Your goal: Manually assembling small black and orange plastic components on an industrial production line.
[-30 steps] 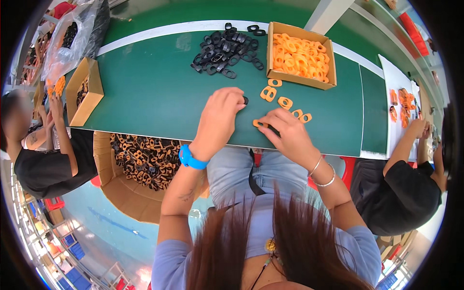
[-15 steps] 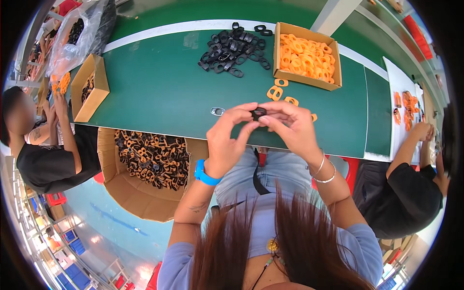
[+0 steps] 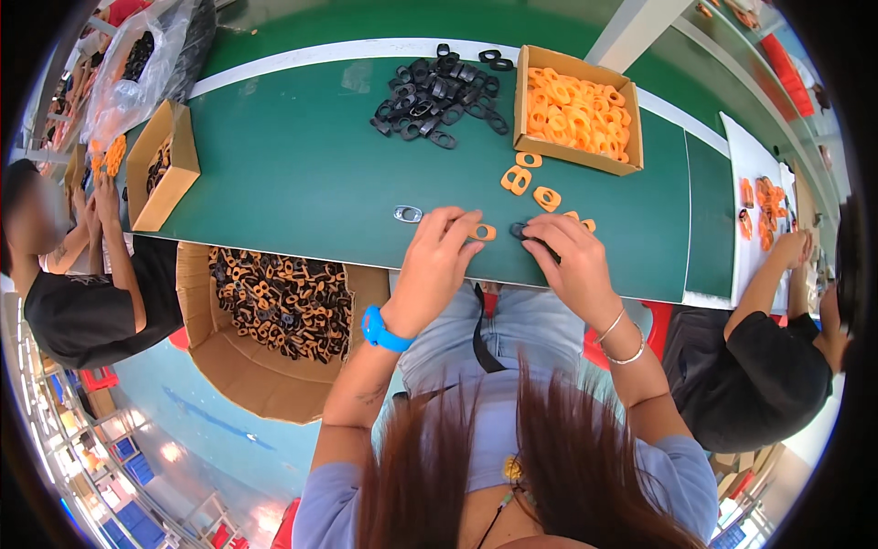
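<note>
- Green matting covers the long workbench, and both hands sit at its near edge, at about 6 o'clock on the bench.
- From my remote seat, the left hand has its fingers curled over a small orange plastic ring piece that lies on the mat; the fingertips touch it, though I cannot tell whether they pinch it.
- Just right of it, the right hand grips a small black plastic clip at the fingertips, low against the mat.
- Half a second ago both hands were lifted off the bench with a dark piece pressed between them; now they are down and apart, each at a separate part. I judge one joined piece is finished and a fresh pair is being gathered.
- A small grey metal oval ring lies at 9 o'clock from the left hand, near but apart.
- Loose orange loop pieces lie at 12 o'clock from the right hand.
- Beyond, a heap of black clips sits left of an open cardboard box of orange pieces.
- Open mat stretches toward 10 o'clock; the bench edge is directly beneath the wrists.
- Below it, at 8 o'clock, stands a large carton of mixed black-and-orange pieces.
- Two other people work at 9 and 3 o'clock.
</note>
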`<state>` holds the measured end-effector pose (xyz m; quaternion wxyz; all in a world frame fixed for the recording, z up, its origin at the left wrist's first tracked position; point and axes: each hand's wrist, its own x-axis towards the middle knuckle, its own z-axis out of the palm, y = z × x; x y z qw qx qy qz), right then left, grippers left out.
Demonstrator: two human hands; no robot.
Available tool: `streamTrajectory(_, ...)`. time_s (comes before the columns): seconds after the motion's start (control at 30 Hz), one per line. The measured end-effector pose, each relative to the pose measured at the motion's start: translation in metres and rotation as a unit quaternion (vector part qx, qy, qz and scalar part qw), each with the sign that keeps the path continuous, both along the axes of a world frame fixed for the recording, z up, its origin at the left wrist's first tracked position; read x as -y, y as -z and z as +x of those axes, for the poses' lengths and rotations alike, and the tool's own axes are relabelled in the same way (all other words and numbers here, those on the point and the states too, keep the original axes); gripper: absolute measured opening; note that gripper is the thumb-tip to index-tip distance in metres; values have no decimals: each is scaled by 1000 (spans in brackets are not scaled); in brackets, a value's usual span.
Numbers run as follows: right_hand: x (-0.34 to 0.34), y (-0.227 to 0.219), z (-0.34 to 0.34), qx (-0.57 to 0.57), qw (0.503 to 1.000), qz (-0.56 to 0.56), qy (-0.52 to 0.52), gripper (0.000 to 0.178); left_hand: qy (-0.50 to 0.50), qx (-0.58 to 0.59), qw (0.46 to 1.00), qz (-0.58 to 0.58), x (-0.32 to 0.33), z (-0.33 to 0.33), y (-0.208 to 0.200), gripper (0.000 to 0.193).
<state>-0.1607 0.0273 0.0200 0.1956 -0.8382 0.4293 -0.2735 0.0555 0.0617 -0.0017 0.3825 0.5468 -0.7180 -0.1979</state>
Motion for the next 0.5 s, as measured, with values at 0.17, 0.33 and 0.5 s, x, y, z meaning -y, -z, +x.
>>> streamTrajectory(0.17, 5, -3, 25, 83, 996, 21, -30, 17, -60, -31, 997, 22, -15, 5, 4, 29)
streamTrajectory(0.33, 8, 4, 34, 64, 995, 24, -67, 15, -41, -42, 998, 18, -18, 4, 7, 27)
streamTrajectory(0.5, 10, 3, 38, 49, 997, 19, -61, 10, -46, -59, 997, 16, -17, 4, 10, 25)
